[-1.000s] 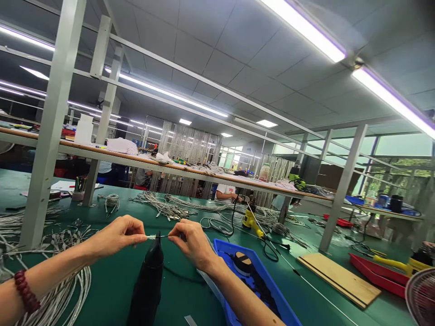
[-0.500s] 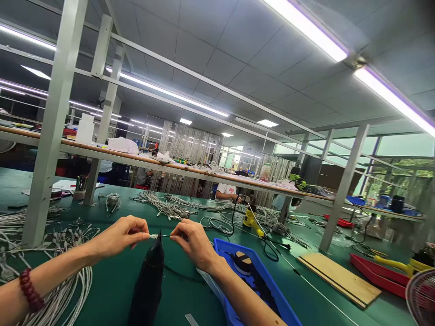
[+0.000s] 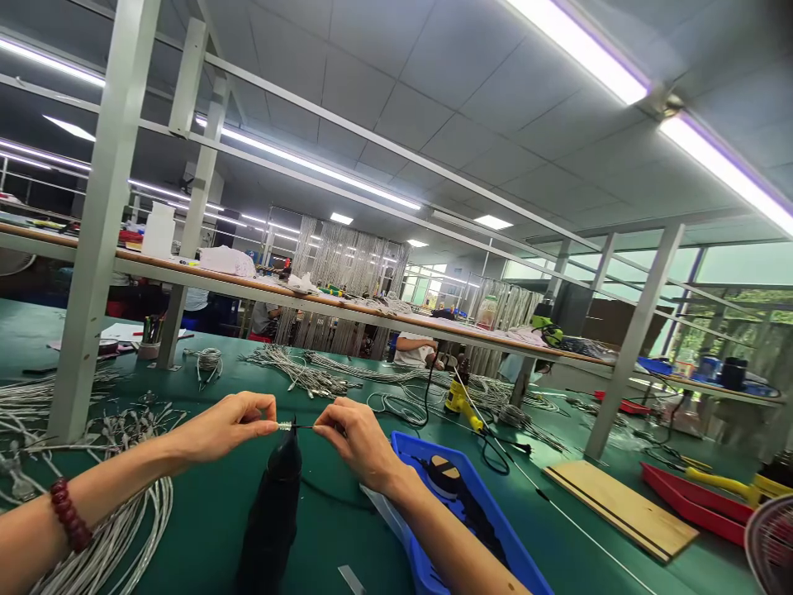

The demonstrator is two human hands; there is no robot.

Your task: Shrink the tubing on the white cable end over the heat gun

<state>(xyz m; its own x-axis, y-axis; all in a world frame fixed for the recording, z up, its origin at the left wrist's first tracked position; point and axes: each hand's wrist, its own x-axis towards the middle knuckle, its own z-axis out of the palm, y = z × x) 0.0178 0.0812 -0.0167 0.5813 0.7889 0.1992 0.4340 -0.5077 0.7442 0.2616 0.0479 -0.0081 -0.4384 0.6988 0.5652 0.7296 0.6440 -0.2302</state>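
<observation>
Between thumb and fingertips, my left hand [image 3: 239, 426] pinches a small silvery connector [image 3: 284, 426]. My right hand [image 3: 353, 438] is also closed in a pinch, on a short thin dark wire-like piece [image 3: 306, 427]; its exact kind is too small to make out. The two pieces point toward each other over the narrow tip of an upright black tapered tool [image 3: 273, 504]. Whether they are joined at the tip cannot be told. Below my left forearm lies a bundle of pale cables [image 3: 142, 529] with loose connector ends.
A blue tray [image 3: 489, 529] with black parts and a round roll sits under my right forearm. Farther right are a wooden board [image 3: 619, 508], a red tray [image 3: 694, 500] and a yellow-handled tool [image 3: 458, 401]. Grey shelf posts [image 3: 92, 248] rise from the green table. A co-worker [image 3: 414, 349] sits beyond.
The view has shifted slightly. Both hands keep their pinches and stay at the tool's tip, with only a very small movement of the held pieces.
</observation>
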